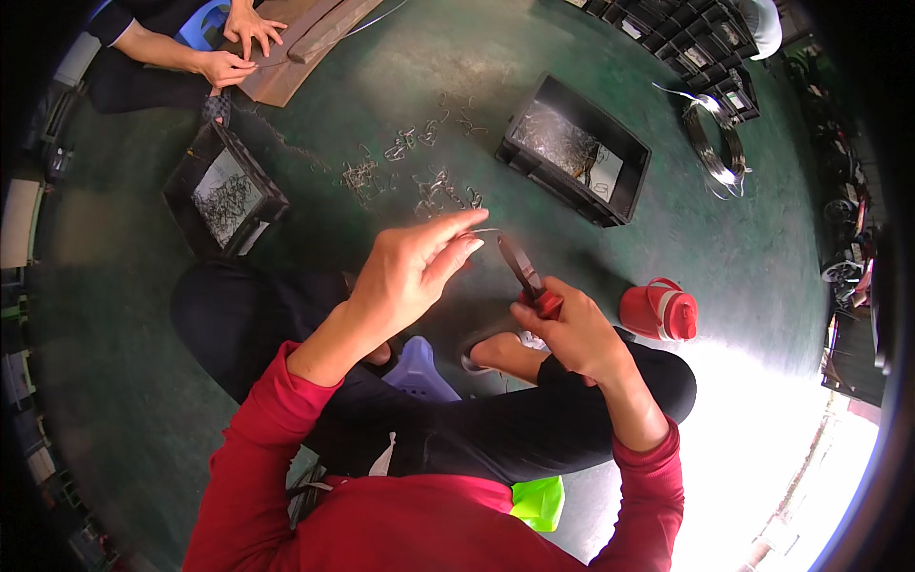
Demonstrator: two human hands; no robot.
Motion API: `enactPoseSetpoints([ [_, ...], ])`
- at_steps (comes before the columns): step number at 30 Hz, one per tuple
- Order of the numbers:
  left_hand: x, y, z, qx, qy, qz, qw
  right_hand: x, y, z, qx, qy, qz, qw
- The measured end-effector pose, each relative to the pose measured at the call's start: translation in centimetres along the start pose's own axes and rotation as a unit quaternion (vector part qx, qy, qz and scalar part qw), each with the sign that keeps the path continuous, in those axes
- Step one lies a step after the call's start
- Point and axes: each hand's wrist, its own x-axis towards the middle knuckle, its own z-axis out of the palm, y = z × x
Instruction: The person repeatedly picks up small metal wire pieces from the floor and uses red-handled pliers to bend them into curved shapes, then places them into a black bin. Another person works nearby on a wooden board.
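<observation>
Between the thumb and fingers of my left hand (419,259) is a short piece of bent metal wire (486,230), its end sticking out to the right. My right hand (579,334) grips pliers (519,262) with red handles, jaws pointing up and left. The jaw tips are close to the wire's end; whether they touch it I cannot tell. On the floor beyond my hands lie loose bent wire pieces (360,176) in small heaps.
A black crate (620,205) of wire pieces stands ahead right, another crate (181,205) at left. Nearby are a red jug (658,311), a wire coil (703,153) and stacked black crates (701,43). Far left, a co-worker's hands (238,48) work at a brown board (276,84).
</observation>
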Motion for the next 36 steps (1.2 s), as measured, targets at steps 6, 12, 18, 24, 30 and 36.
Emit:
enactPoseSetpoints([
  [6, -0.6, 0.0, 0.2, -0.056, 0.004, -0.04, 0.998, -0.3, -1.8, -0.6, 0.112, -0.091, 0.087, 0.986],
  [12, -0.8, 0.2, 0.2, -0.019, 0.02, -0.004, 1.0, 0.2, -1.5, 0.5, 0.173, -0.112, 0.052, 0.977],
  [18, -1.2, 1.2, -0.1, -0.139, -0.025, -0.118, 0.983, -0.9, -3.2, 0.5, 0.012, 0.005, 0.09, 0.996],
  [24, -1.1, 1.6, -0.2, -0.264, -0.045, -0.233, 0.935, -1.2, -3.4, 0.8, -0.022, 0.092, 0.047, 0.994],
  [30, -0.6, 0.0, -0.6, 0.114, -0.027, -0.066, 0.991, -0.8, -2.1, 0.8, -0.047, 0.085, 0.041, 0.994],
  [36, -0.6, -0.6, -0.3, 0.009, -0.064, -0.092, 0.994, -0.7, -1.7, 0.6, -0.058, 0.081, 0.043, 0.994],
])
